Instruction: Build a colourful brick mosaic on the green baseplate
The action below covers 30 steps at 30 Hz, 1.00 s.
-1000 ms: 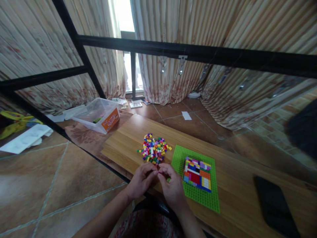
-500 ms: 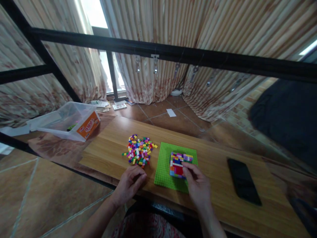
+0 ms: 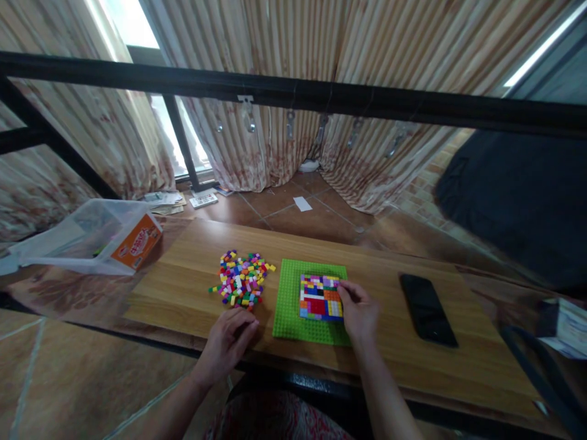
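Observation:
A flat block of colourful toy bricks (image 3: 316, 302) sits on a green studded baseplate (image 3: 287, 324). My right hand (image 3: 362, 311) is at the block's right side, thumb and fingertips pinched together at its upper right edge. Whatever lies between those fingertips is too small and hidden to name. My left hand (image 3: 227, 342) rests at the near edge of the wooden board, loosely curled, with its thumb apart from the fingers and nothing visible in it. Just beyond its fingertips lies a loose pile of small bricks (image 3: 241, 281) in many colours.
A black phone (image 3: 427, 310) lies on the wooden board (image 3: 169, 281) to the right. At the left stands a clear plastic bin (image 3: 87, 263) with an orange label. A black metal rail (image 3: 275, 91) crosses in front of the curtains. Papers (image 3: 571, 327) lie at far right.
My right hand has moved from over the block's middle to its right edge, uncovering red, yellow and orange bricks. My left hand stays by the pile. The whole view has shifted slightly.

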Each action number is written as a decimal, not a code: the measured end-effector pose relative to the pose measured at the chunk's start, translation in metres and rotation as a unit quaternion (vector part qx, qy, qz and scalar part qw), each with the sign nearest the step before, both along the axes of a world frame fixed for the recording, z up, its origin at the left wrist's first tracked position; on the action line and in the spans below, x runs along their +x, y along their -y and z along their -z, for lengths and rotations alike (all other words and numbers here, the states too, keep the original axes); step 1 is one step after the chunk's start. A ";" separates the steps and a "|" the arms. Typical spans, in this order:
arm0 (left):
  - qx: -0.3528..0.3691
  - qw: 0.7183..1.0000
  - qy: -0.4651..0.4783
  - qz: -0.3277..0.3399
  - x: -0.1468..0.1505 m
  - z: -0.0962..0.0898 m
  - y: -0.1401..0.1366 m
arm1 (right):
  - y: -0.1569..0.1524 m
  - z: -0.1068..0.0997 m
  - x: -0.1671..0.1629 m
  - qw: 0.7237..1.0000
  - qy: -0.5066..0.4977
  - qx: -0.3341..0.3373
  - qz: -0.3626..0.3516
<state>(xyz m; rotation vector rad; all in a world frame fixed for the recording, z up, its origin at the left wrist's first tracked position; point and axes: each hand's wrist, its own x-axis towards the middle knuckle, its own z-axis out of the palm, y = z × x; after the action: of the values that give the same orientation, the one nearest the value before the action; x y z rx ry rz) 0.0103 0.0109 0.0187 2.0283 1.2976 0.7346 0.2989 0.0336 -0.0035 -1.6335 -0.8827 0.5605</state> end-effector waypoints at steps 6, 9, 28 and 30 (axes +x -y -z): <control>0.002 1.000 -0.011 0.003 0.000 0.000 -0.001 | 0.005 0.010 0.007 0.998 0.048 -0.001 -0.032; 0.014 1.000 -0.019 0.001 0.000 0.000 -0.001 | 0.006 0.006 0.007 0.998 0.048 -0.007 -0.032; 0.024 0.999 -0.028 0.000 0.000 0.002 -0.002 | 0.001 -0.002 -0.001 1.000 0.011 -0.005 0.008; 0.023 0.999 -0.026 -0.001 0.001 0.001 -0.001 | 0.000 -0.001 -0.001 1.000 0.009 0.001 0.016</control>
<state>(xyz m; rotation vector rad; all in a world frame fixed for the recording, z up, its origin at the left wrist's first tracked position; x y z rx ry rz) 0.0114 0.0123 0.0182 2.0953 1.3238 0.7241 0.2978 0.0333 -0.0026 -1.6506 -0.8684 0.5235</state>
